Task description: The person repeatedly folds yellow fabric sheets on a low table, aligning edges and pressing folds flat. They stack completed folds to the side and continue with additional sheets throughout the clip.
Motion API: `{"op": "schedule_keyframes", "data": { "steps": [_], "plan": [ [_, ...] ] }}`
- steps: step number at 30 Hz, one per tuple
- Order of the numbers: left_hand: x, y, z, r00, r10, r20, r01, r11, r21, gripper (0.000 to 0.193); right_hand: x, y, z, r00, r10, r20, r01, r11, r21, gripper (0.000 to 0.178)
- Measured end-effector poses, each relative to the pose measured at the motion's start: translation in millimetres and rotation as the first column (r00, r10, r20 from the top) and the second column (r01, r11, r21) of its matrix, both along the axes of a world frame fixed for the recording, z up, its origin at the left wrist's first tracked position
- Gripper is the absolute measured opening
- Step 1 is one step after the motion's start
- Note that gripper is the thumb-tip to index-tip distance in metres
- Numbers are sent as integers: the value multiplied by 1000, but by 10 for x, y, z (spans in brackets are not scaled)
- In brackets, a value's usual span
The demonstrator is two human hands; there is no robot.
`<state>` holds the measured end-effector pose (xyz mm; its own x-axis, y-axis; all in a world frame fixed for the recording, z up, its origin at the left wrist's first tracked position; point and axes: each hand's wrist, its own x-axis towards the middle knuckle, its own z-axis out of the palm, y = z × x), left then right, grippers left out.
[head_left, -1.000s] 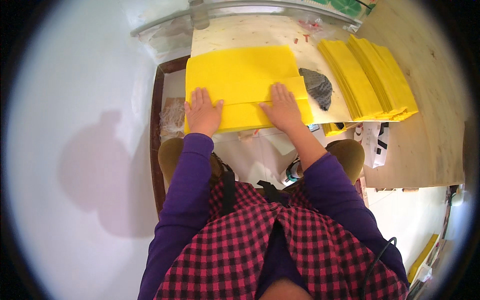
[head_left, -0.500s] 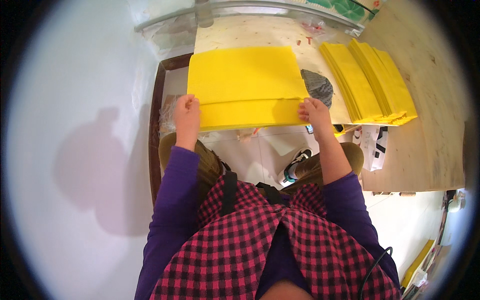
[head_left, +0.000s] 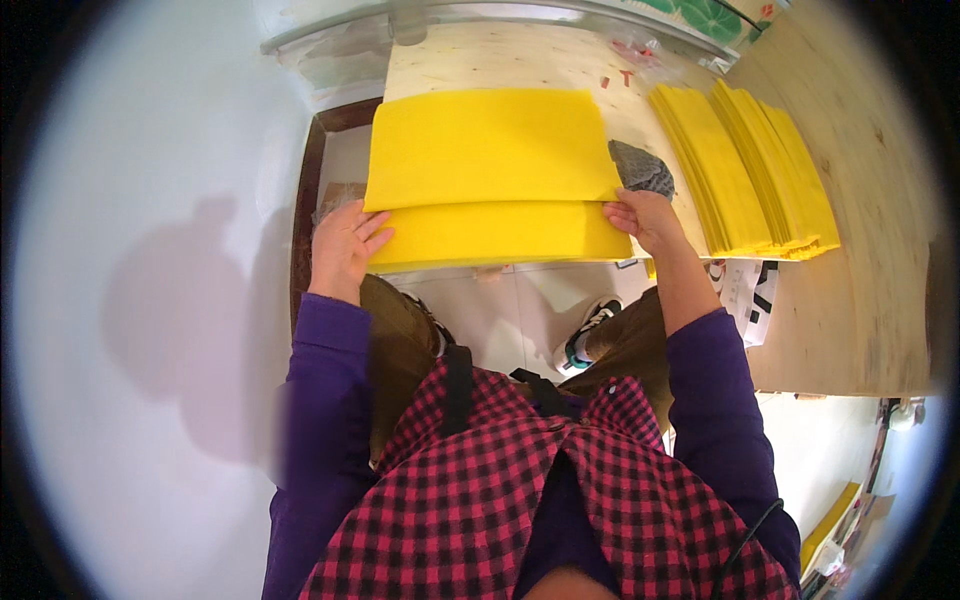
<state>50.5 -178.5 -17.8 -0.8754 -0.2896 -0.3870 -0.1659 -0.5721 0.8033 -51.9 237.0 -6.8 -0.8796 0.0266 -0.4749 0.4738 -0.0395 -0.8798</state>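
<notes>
A yellow sheet of cloth-like material [head_left: 490, 145] lies flat on the table in front of me, its near edge forming a straight crease from side to side. Below that crease, a yellow strip [head_left: 500, 232] of the layers underneath shows and reaches the table's front edge. My left hand [head_left: 343, 250] pinches the sheet's near left corner, its other fingers fanned over the strip. At the near right corner, my right hand [head_left: 645, 217] grips the sheet between thumb and curled fingers. A grey knitted piece [head_left: 643, 170] lies just beyond my right hand.
Folded yellow stacks [head_left: 705, 170] lie on the pale wooden table [head_left: 480, 55] to the right. A white bag with black marks [head_left: 748, 295] hangs or stands below them. A white wall [head_left: 150, 180] rises close on my left. Clear plastic [head_left: 640, 55] lies at the back.
My left hand has shifted left and down, its fingers more spread. My right hand has moved slightly right. The sheet's near edge now lies smoother and straighter.
</notes>
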Motion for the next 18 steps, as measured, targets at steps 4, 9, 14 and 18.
{"op": "schedule_keyframes", "data": {
  "steps": [4,9,14,18],
  "plan": [
    [-210,-48,56,998,-18,66,33,971,-236,32,-55,31,47,998,69,12,-69,996,54,18],
    [-556,-100,165,984,-136,117,170,916,-363,47,-157,43,115,996,89,-7,-88,994,71,19],
    [-979,-179,197,966,-224,128,258,865,-431,50,-491,45,175,978,205,-38,-201,977,72,25],
    [-1350,-294,111,959,-265,101,282,860,-425,46,-842,-43,174,971,229,-72,-218,966,143,24]
  ]
}}
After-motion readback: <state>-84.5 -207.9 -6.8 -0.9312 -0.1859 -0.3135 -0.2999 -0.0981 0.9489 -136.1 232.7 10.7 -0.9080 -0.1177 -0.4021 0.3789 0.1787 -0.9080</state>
